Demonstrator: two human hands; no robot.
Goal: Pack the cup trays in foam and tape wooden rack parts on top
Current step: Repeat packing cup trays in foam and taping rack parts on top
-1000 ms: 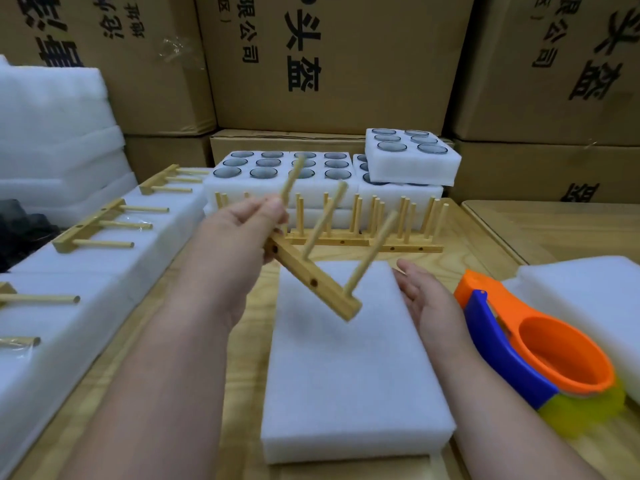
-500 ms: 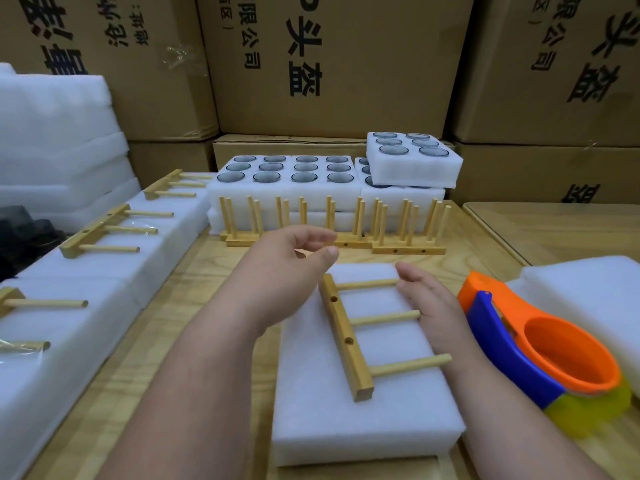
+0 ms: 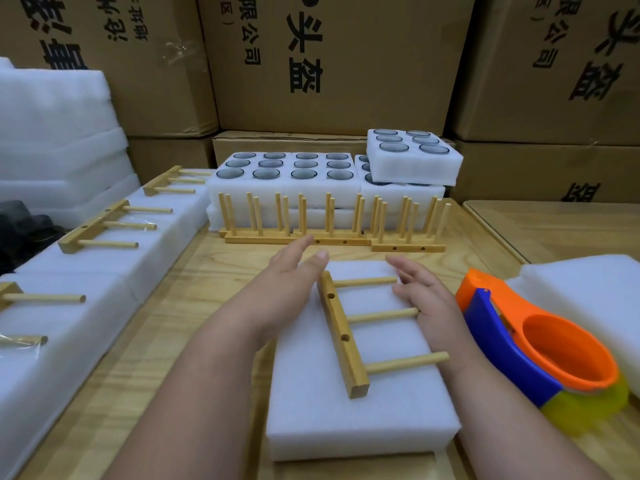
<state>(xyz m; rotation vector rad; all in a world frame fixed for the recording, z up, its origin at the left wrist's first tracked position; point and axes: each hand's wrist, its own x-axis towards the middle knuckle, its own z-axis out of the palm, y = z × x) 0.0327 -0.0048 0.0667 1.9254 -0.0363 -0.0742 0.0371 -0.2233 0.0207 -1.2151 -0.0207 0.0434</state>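
A wooden rack part (image 3: 343,336), a bar with three pegs pointing right, lies flat on a white foam block (image 3: 356,414) in front of me. My left hand (image 3: 287,289) hovers open beside the bar's far end, fingers straight, holding nothing. My right hand (image 3: 426,299) lies open along the block's right side, its fingers at the tips of the two far pegs. Foam cup trays (image 3: 287,188) with dark cups stand at the back of the table, one smaller tray (image 3: 414,159) stacked on top.
An orange and blue tape dispenser (image 3: 540,351) sits just right of my right arm. More rack parts (image 3: 332,223) stand upright before the trays. Foam packs with rack parts on top (image 3: 100,226) line the left side. Cardboard boxes (image 3: 329,57) wall the back.
My left hand lowered the rack part from the air onto the foam block, let go of it and opened. My right hand stayed beside the block's right edge.
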